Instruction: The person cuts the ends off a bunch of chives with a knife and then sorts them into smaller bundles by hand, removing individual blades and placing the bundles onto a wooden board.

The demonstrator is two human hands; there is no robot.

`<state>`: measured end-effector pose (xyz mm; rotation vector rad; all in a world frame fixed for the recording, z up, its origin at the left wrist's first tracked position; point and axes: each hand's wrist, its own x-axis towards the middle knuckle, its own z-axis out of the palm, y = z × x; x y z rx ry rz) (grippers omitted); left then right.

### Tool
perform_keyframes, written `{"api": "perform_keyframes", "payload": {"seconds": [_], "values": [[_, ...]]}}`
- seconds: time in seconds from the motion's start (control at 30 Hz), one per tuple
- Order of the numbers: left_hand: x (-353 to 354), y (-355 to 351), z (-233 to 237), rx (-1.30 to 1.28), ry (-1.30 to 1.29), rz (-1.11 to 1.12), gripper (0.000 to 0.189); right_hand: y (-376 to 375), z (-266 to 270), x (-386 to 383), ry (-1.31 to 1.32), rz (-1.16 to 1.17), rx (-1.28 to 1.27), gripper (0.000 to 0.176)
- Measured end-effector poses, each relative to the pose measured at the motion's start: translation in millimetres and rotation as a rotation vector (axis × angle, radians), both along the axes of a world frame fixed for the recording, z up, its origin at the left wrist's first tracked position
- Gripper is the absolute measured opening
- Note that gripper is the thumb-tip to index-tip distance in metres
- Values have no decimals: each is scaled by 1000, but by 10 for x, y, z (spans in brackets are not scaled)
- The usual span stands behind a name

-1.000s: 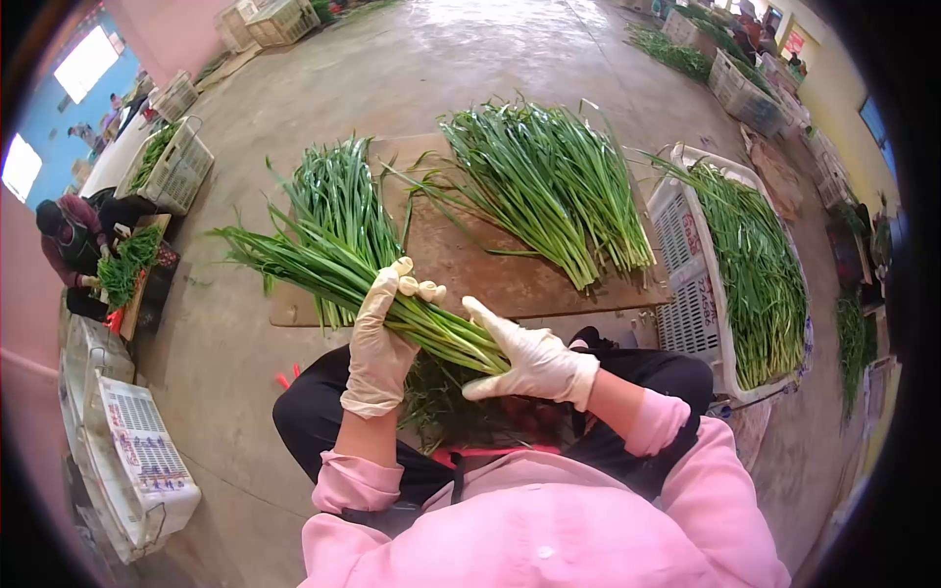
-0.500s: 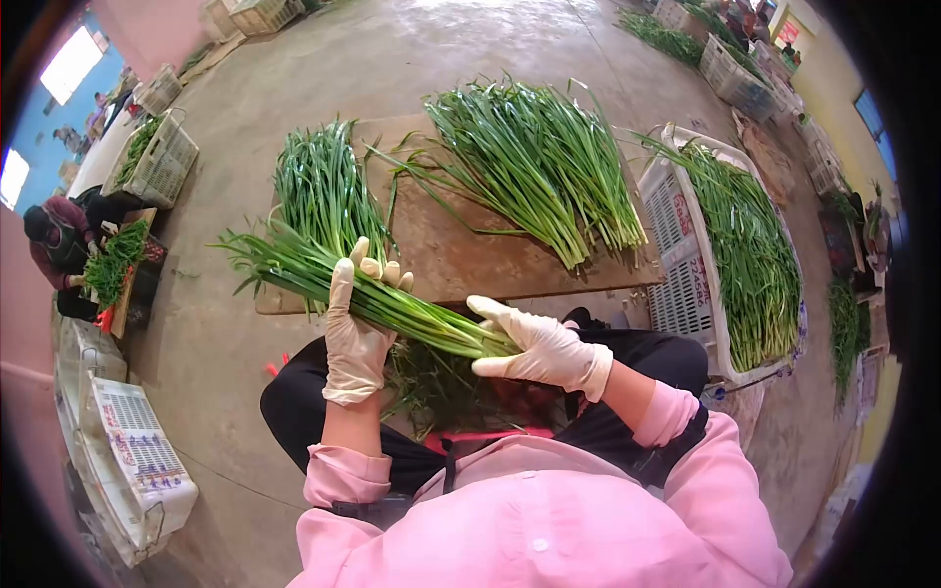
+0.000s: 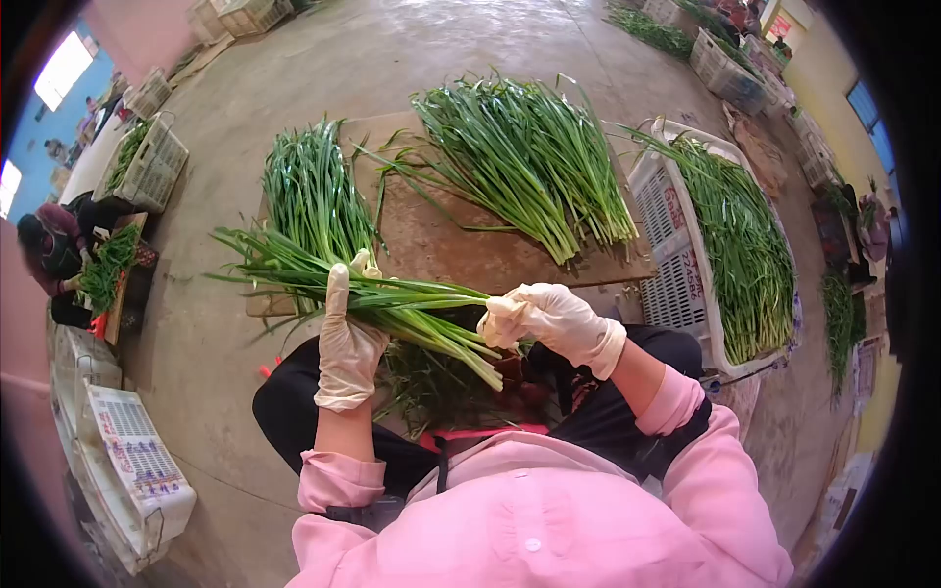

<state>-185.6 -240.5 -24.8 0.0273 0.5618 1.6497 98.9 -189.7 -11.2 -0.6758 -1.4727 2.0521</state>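
Observation:
My left hand (image 3: 350, 358), in a pale glove, is closed around a bunch of garlic chives (image 3: 426, 333), its leaf tips pointing left over the board. The gloved fingers of my right hand (image 3: 559, 325) pinch the pale stem ends of a few stalks. Those stalks run above the rest, whose loose stem ends hang below my right hand. Just beyond my hands, a low wooden board (image 3: 446, 250) carries a smaller pile of chives (image 3: 319, 191) on the left and a larger pile (image 3: 529, 162) on the right.
A white plastic crate (image 3: 720, 343) full of chives stands to the right of the board. Loose green trimmings (image 3: 436, 387) lie between my knees. At the left, a person (image 3: 59, 250) handles greens near another crate (image 3: 147, 167); stacked crates (image 3: 137, 451) stand nearer me.
My right hand has gone from holding the bunch's stem ends, thumb apart, to pinching a few stalks drawn away from it. The other stem ends have spread and dropped lower.

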Motion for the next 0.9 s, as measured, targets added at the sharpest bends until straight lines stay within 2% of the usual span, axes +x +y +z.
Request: {"api": "perform_keyframes", "payload": {"seconds": [0.03, 0.07, 0.17, 0.27, 0.3, 0.37, 0.4, 0.43, 0.53, 0.57, 0.6, 0.63, 0.67, 0.7, 0.77, 0.8, 0.83, 0.9], "values": [[20, -11, 30, 14, 22, -20, 49, 24, 11, 13, 73, 36, -144, 32], [41, -5, 53, -13, 33, 0, 48, 37, 27, 17, -26, 27, -115, 39], [64, 23, 47, -57, 57, 53, 45, 26, 111, 11, 3, 77, -212, 35], [47, 54, -22, -34, 46, 57, 40, -9, 221, -57, -428, 55, 708, 27], [63, 45, 30, -32, 30, 40, 37, -98, 414, -140, -499, -35, 1019, 16], [68, 46, 40, -20, 48, 51, 31, -229, 451, -254, -666, 55, 1360, 16], [64, 72, 3, -8, 80, 78, 28, -328, 474, -295, -729, 63, 1458, 23], [62, 97, -18, 6, 112, 104, 26, -391, 495, -320, -778, 103, 1361, 33], [35, 76, 24, 5, 79, 134, 35, -414, 600, -321, -617, 31, 1280, 48], [24, 60, 40, 12, 85, 135, 38, -402, 729, -277, -732, 21, 1195, 39], [6, 64, 29, 6, 83, 150, 43, -337, 691, -270, -738, -113, 1235, 37], [8, 46, 31, 11, 84, 139, 44, -279, 654, -266, -743, -250, 1271, 36], [17, 28, 49, 18, 84, 123, 45, -244, 686, -268, -818, -275, 1275, 39], [44, 17, 94, 25, 84, 106, 46, -180, 581, -268, -752, -331, 1339, 42], [90, 17, 135, 48, 67, 63, 50, -117, 392, -282, -822, -237, 1303, 44], [82, 14, 131, 85, 41, 26, 52, -71, 367, -279, -785, -148, 1234, 37], [65, 9, 123, 120, 16, -8, 54, -24, 365, -261, -718, -71, 1062, 30], [39, 14, 99, 110, 10, -24, 57, -6, 283, -221, -527, -183, 939, 23]]}}
